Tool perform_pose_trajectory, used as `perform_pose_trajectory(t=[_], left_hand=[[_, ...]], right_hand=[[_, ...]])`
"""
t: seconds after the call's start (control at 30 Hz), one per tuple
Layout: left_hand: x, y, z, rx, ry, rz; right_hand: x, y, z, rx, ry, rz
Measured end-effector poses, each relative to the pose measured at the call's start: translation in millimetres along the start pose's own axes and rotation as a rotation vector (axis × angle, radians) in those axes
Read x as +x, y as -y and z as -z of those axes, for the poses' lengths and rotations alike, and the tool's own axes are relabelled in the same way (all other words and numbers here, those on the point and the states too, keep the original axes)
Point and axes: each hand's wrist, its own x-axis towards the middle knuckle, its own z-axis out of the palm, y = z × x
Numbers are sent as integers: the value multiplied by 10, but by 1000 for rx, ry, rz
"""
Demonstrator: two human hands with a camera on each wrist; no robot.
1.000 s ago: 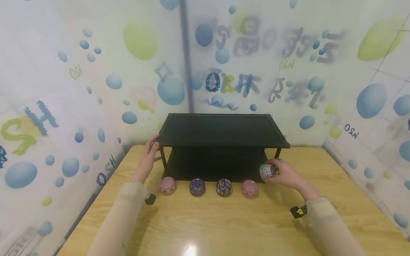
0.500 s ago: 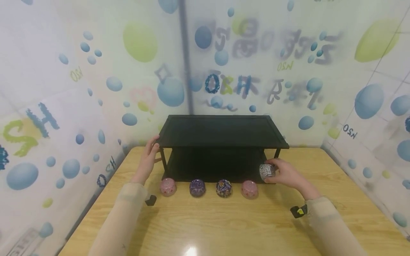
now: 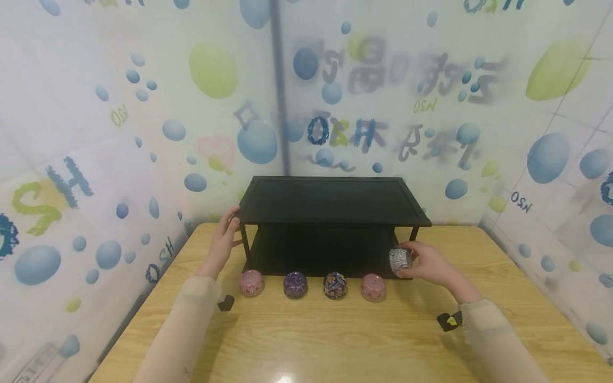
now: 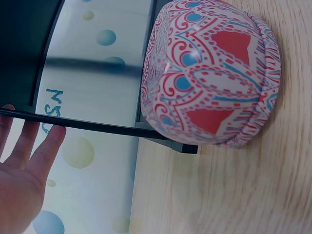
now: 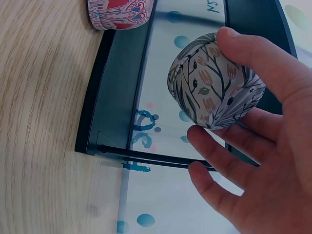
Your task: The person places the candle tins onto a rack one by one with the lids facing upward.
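Observation:
In the head view my right hand (image 3: 428, 263) holds a small round grey-and-white tin (image 3: 400, 259) at the right front of the black two-tier rack (image 3: 335, 201). The right wrist view shows leaf and flower patterns on this tin (image 5: 209, 85), held between thumb and fingers. My left hand (image 3: 222, 242) touches the rack's left side near its upper corner; in the left wrist view, its fairly straight fingers (image 4: 41, 153) meet a thin black bar. Before the rack stand a pink tin (image 3: 251, 282), a purple tin (image 3: 295, 285), a dark floral tin (image 3: 334, 285) and another pink tin (image 3: 373, 287).
The rack stands on a wooden table (image 3: 306, 332) near the back wall (image 3: 335, 106), which carries bubble patterns and lettering. Its lower shelf (image 3: 325, 250) lies under the top panel, between thin legs. Black wrist devices (image 3: 449, 321) show at both sleeves.
The head view has tilted slightly, so the scene sits a little lower. Both hands keep nearly the same places, the right still holding the grey-and-white tin at the rack's right front.

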Motion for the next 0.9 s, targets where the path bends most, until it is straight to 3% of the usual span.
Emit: perform_pose_trajectory(t=[0.33, 0.47, 0.9], left_hand=[[8, -67, 0, -23, 1, 1], [31, 20, 19, -12, -12, -7], [31, 46, 6, -10, -13, -9]], right_hand=[[-15, -21, 32, 41, 10, -29], [-17, 22, 41, 61, 8, -36], [-36, 23, 24, 89, -45, -48]])
